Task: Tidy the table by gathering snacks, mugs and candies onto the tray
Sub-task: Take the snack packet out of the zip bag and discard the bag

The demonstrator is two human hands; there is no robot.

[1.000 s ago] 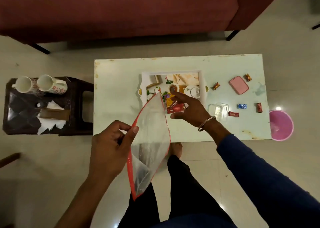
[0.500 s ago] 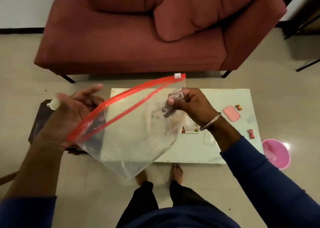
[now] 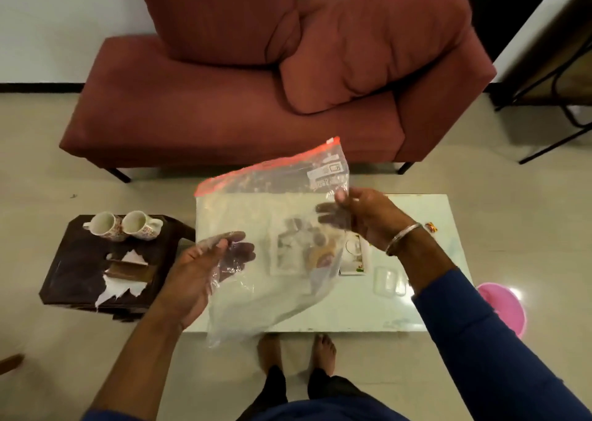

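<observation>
We are holding a big clear zip bag (image 3: 269,238) with a red strip along its top, up in the air over the pale table (image 3: 426,292). Our right hand (image 3: 371,219) pinches the bag near its 2 o'clock corner, thumb in front and fingers behind the plastic. Our left hand (image 3: 208,260) is at the bag's 9 o'clock side, palm up, with its fingers spread wide and lying against the plastic, not squeezing it. Through the bag we can see the white tray (image 3: 355,257) sitting in the middle of the table, with some snack things on it, but they look blurry and we cannot tell what each one is. Just past the tray at 4 o'clock sits a little clear plastic box (image 3: 389,282). One wrapped candy (image 3: 431,227) lies on the table at 3 o'clock from our right hand, well apart from the tray. Two flowery mugs (image 3: 123,225) lie side by side on a dark side table (image 3: 77,279) at 9 o'clock, next to some torn white paper (image 3: 120,287). A pink bin (image 3: 503,308) stands on the floor at 4 o'clock. A red sofa (image 3: 256,94) is at 12 o'clock, on the far side of the table.
</observation>
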